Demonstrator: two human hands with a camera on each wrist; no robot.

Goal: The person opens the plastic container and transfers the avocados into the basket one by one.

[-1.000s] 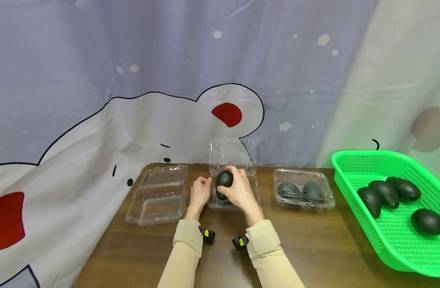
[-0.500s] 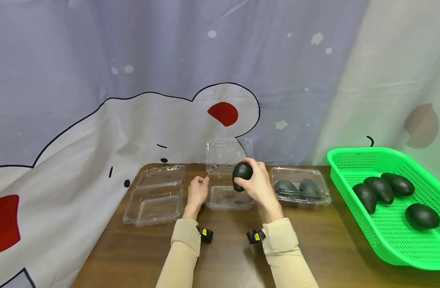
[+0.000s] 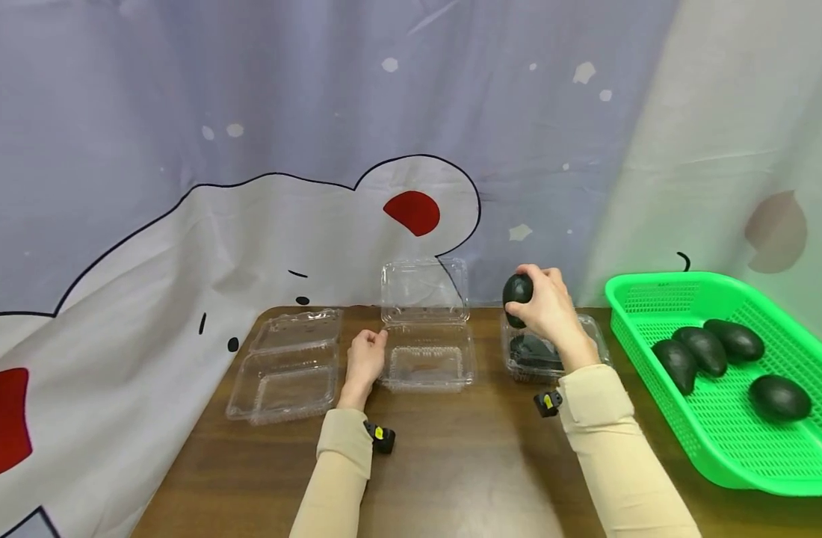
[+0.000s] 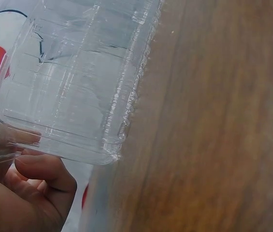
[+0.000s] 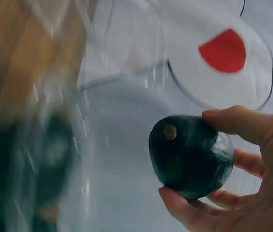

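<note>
A dark green avocado is held in my right hand, with thumb and fingertips around it. The hand is raised over the right clear plastic clamshell, partly hiding it and the avocados inside. In the right wrist view the held avocado shows its stem scar. My left hand pinches the left edge of the middle clamshell, whose lid stands raised at the back. The left wrist view shows thumb and fingers at a corner of this clamshell; no fruit shows in it.
At the left lies another opened clear clamshell. A green mesh basket stands at the right, holding several avocados. All rest on a brown wooden table against a printed curtain.
My right hand has carried the avocado from above the middle clamshell to the right, up over the right clamshell. The left hand has stayed at the middle clamshell's edge.
</note>
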